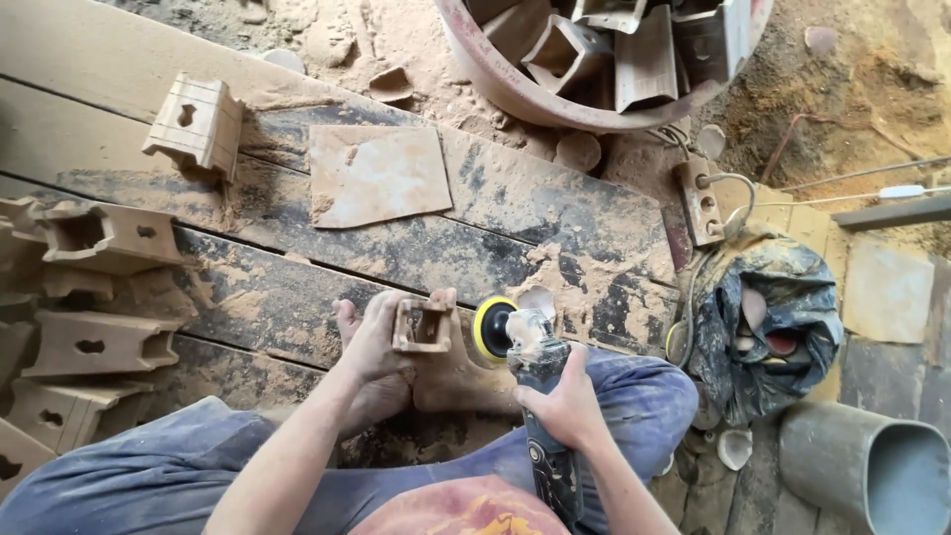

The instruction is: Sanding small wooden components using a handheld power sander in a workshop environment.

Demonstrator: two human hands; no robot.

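My left hand grips a small carved wooden block with a square hollow, held just above my bare feet. My right hand is wrapped around the body of a handheld power sander. Its yellow-rimmed sanding disc faces left and sits right beside the block, touching or nearly touching it. I sit on dusty dark planks with my knees bent in blue trousers.
Several similar carved wooden blocks are stacked at the left, one more lies farther up. A sheet of sandpaper lies on the planks. A large round basin holds wood pieces. A power strip, crumpled bag and grey pipe sit right.
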